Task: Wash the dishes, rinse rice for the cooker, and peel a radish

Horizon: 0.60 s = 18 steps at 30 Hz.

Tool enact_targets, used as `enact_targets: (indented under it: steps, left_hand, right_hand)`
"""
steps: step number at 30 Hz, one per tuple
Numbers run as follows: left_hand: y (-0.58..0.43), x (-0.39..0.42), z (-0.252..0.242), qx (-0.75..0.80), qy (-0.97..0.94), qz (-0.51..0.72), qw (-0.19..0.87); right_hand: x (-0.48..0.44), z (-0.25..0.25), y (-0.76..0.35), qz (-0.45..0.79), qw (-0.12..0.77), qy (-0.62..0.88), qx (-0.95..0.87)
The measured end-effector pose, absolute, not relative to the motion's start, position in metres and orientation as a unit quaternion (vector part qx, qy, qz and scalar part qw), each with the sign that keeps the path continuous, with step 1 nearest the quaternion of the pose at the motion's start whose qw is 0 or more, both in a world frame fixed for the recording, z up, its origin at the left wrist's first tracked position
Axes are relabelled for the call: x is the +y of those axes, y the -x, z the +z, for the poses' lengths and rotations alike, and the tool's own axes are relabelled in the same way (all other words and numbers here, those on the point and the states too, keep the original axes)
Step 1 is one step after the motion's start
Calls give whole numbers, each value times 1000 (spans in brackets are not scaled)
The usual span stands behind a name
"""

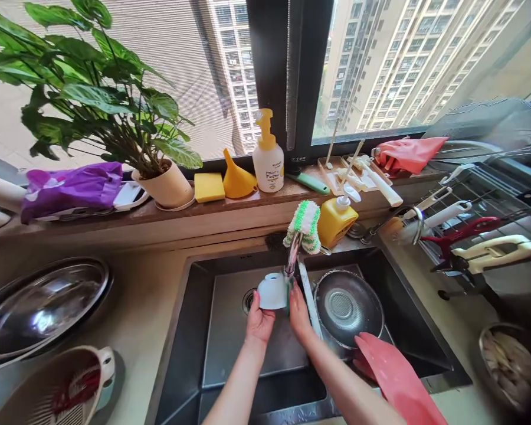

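Note:
My left hand (260, 321) grips a small white bowl (272, 292) by its rim, tipped with its base up, over the left sink basin (234, 330). Close against the bowl's right side is my right hand (298, 310), its fingers pressed on a thin green pad (290, 295) that is mostly hidden. Just behind the bowl rises the metal faucet (293, 254), with a green-and-white fluffy cloth (304, 224) draped on top. A pan (349, 307) sits in the right basin. Beside my right forearm a pink rubber glove (396, 378) hangs over the front sink edge.
A yellow soap bottle (336, 221) stands behind the divider. The sill holds a potted plant (166, 183), yellow sponge (209, 187), funnel (239, 180) and pump bottle (268, 165). A dish rack (469, 212) is at right; a colander (48, 389) and pan lid (48, 307) are at left.

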<state>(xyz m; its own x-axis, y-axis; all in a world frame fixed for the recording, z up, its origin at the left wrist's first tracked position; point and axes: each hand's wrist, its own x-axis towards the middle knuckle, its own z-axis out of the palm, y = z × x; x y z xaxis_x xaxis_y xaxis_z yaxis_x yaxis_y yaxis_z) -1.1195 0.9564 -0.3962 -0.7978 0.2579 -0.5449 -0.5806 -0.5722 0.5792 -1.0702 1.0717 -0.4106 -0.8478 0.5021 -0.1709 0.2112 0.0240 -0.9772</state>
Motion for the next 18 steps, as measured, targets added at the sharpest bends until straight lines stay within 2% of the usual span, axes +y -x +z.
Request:
enact_targets:
  steps: [6,9,12,18]
  left_hand:
    - [1105,978,-379,478,222,832,174]
    - [1097,983,-364,587,148,779,164]
    - [1087,979,-360,728,24,666,161]
    - [1079,971,-377,851,-121,465,211]
  right_hand:
    - [1059,-401,1047,542,132,121,-821]
    - [1062,-394,1054,577,156,126,-792]
    - [1070,-389,1069,650,170,170,-721]
    - [1085,-387,1087,747,42,307,-588]
